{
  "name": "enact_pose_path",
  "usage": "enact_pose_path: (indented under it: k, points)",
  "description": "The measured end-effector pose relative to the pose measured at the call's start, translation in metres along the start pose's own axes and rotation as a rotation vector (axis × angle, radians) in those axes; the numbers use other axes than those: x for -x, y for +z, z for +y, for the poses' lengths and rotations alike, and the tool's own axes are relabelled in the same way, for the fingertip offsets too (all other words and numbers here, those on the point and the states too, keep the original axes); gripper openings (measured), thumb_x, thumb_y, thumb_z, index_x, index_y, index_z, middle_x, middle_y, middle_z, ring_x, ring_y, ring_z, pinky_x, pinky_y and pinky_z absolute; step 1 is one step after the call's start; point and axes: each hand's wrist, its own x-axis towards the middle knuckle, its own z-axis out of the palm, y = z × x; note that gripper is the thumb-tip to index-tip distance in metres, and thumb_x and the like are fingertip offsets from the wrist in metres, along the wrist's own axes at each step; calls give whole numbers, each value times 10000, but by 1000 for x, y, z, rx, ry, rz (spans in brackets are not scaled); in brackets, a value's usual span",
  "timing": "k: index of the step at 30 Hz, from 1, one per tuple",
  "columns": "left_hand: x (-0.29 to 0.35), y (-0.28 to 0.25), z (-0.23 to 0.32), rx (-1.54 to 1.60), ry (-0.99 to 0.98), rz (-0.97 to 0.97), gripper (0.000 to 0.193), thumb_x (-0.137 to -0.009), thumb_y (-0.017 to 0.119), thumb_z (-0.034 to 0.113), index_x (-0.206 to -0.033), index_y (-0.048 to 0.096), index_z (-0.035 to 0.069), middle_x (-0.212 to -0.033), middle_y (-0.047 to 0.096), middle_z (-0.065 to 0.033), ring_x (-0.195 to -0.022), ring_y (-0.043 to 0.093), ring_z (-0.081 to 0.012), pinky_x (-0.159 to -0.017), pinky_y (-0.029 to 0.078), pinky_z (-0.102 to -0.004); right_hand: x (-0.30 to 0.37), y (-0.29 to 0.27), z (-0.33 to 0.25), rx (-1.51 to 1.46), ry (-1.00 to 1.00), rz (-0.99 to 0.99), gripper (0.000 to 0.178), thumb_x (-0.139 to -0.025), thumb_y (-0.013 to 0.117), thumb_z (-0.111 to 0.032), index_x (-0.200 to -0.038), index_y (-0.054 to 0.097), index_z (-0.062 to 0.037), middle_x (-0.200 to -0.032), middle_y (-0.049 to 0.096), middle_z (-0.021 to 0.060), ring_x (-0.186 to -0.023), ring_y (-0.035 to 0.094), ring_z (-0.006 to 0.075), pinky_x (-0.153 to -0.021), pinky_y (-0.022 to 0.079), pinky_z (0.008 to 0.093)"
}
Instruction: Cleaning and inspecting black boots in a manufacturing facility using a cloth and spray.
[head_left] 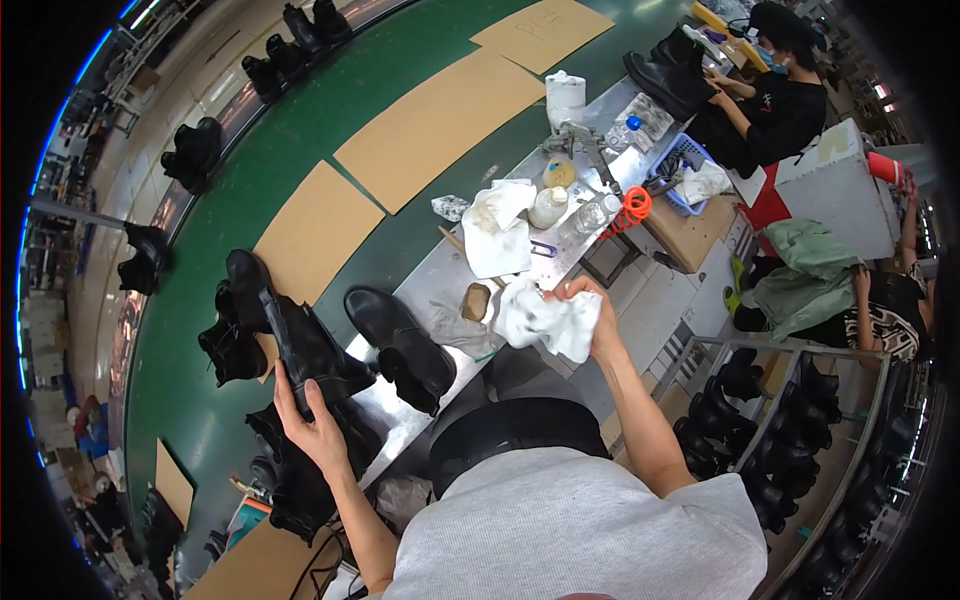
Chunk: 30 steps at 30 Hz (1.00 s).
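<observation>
My left hand (318, 432) grips a black boot (308, 345) by its lower end, thumb on one side and fingers on the other; the boot is tilted over the bench edge. In my right hand (590, 305) is a bunched white cloth (545, 318), held over the near side of the metal bench top. Between the hands, another black shoe (400, 345) rests on the bench. A brown block (476, 301) lies just left of the cloth. Beyond it is a second, stained white cloth (497, 235), beside a squat white bottle (548, 207).
Tan cardboard sheets (450, 125) lie on the green conveyor surface (250, 170). Near the bench's far end are a coiled orange hose (634, 207) and a blue basket (680, 180). A co-worker (770, 110) handles black boots there. A shoe rack (790, 350) stands at right.
</observation>
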Motion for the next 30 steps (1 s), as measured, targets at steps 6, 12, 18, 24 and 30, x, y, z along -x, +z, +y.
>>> enact_pose_path:
  k: [6, 12, 18, 24, 30]
  points:
    - [8, -4, 22, -313, 49, -34, 518, -902, 547, 161, -1398, 399, 165, -1371, 377, -206, -942, 575, -357, -803, 468, -374, -28, -42, -10, -472, 192, -53, 211, -927, 483, -145, -1128, 530, -101, -672, 353, -20, -519, 318, 59, -436, 285, 185]
    - [-2, -32, 42, -489, 175, -336, 557, -838, 615, 281, -1356, 434, 182, -1318, 381, -220, -751, 607, -386, -657, 493, -431, -48, -90, -24, -177, -16, 12, 491, -902, 536, -316, -1268, 441, -3, -704, 379, -21, -624, 405, 103, -513, 387, 222]
    - [-24, -33, 30, -488, 192, -432, 437, -851, 603, 257, -1262, 526, 129, -901, 485, -169, -688, 543, -347, -622, 453, -419, -51, -84, -41, -306, 16, 58, 426, -906, 540, -347, -1193, 489, -36, -669, 362, -45, -562, 381, 62, -458, 338, 211]
    - [-32, -40, 11, -667, 528, -173, 234, -734, 619, 195, -922, 604, 57, -1043, 526, -155, -1031, 472, -349, -893, 338, -455, -88, -130, -100, -29, -127, 118, 224, -920, 526, -289, -973, 565, -75, -623, 463, -33, -487, 435, 68, -435, 361, 212]
    - [-41, -24, 3, -597, 447, -279, 190, -797, 453, 154, -764, 566, 4, -766, 592, -131, -783, 534, -325, -780, 372, -412, -227, -189, -166, 143, 18, 336, 351, -906, 489, -340, -1086, 562, -48, -943, 648, 208, -813, 651, 333, -683, 550, 437]
